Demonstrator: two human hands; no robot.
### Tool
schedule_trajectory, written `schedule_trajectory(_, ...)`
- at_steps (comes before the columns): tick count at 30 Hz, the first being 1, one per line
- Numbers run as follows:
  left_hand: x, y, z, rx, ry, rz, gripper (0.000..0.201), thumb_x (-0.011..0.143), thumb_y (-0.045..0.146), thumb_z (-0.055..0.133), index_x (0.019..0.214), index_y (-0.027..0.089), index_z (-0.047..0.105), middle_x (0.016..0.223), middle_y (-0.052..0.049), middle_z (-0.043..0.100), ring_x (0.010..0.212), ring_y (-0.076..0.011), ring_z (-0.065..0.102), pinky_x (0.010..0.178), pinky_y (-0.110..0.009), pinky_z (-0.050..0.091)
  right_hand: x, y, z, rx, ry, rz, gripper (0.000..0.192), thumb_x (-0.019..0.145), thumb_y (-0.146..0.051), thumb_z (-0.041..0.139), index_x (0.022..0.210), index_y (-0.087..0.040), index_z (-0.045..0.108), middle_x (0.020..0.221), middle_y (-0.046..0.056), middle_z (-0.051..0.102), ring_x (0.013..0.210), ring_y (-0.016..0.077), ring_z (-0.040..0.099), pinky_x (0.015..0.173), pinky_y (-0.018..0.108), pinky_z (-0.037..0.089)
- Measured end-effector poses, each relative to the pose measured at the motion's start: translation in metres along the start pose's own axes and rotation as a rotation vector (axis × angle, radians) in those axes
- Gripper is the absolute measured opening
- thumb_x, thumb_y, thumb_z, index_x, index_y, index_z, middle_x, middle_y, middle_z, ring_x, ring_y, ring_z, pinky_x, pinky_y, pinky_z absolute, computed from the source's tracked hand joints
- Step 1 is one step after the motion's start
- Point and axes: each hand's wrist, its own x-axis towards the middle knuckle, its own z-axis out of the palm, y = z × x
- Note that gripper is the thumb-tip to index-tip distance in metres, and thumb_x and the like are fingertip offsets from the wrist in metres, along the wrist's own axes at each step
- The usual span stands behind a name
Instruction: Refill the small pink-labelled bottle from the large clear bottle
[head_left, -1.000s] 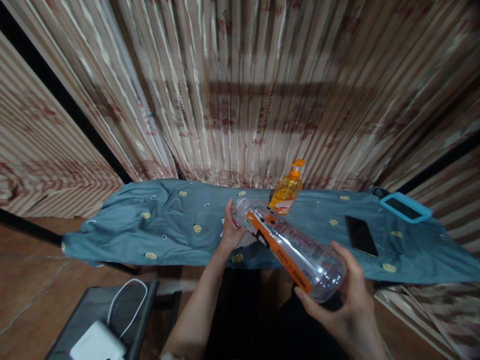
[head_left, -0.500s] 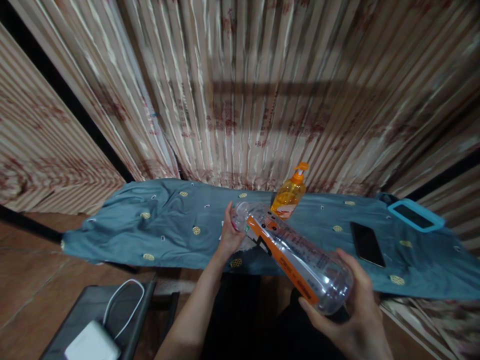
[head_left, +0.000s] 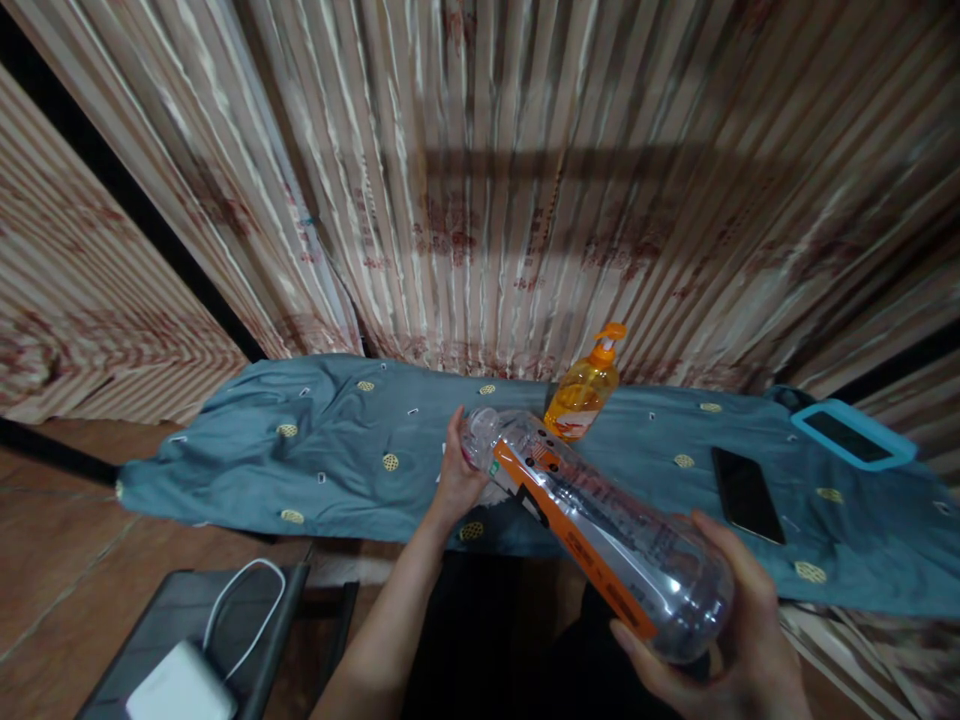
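Observation:
A large clear plastic bottle (head_left: 600, 530) with an orange label lies tilted across the space between my hands, above the cloth's front edge. Its neck points to the upper left, where my left hand (head_left: 459, 480) is closed around it. At the lower right, my right hand (head_left: 735, 620) grips the wide base, thumb below and fingers behind. Behind the bottle stands a pump bottle (head_left: 583, 395) of orange liquid with an orange pump top. Something pale, partly hidden, lies beneath my left hand.
A blue-green cloth (head_left: 345, 430) with yellow patterns covers the long surface. On its right are a black phone (head_left: 748, 495) and a light-blue framed object (head_left: 853, 435). At lower left, a white adapter (head_left: 182, 685) with a cable rests on a dark stool (head_left: 157, 610). Pleated curtains (head_left: 465, 180) hang behind.
The bottle's base and my right hand have shifted slightly right and down, closer to me. My left hand stays at the neck. The view has moved a little.

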Motion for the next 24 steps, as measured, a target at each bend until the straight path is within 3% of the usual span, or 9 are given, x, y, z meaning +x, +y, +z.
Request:
schedule_trajectory(7,-0.001,0.001,-0.001,0.009,-0.004,-0.013,0.106,0.07,0.038,0.086,0.156,0.02,0.025,0.146,-0.018,0.059,0.134,-0.0318,0.062,0.121,-0.052,0.045,0.001,-0.002,-0.001,0.016,0.003,-0.01,0.089,0.09,-0.043,0.074,0.165,-0.026,0.03,0.139,0.013,0.058,0.106,0.0301,0.068,0.084,0.041,0.058)
schedule_trajectory(15,0.0,-0.007,0.001,0.009,0.024,0.014,0.102,0.069,0.025,0.083,0.154,0.022,0.028,0.152,-0.018,0.053,0.141,-0.0321,0.056,0.124,-0.052,0.041,0.0,0.002,-0.002,0.034,0.004,-0.045,0.097,0.084,-0.039,0.081,0.165,-0.028,0.03,0.138,0.011,0.057,0.109,0.0279,0.067,0.08,0.035,0.061)
schedule_trajectory(24,0.001,-0.014,0.004,-0.045,0.039,0.0,0.105,0.065,0.022,0.085,0.154,0.024,0.03,0.152,-0.016,0.051,0.143,-0.0336,0.052,0.127,-0.055,0.036,-0.006,0.011,-0.004,-0.006,-0.043,-0.047,0.102,0.081,-0.046,0.083,0.165,-0.025,0.03,0.146,0.016,0.055,0.119,0.035,0.067,0.089,0.045,0.064)
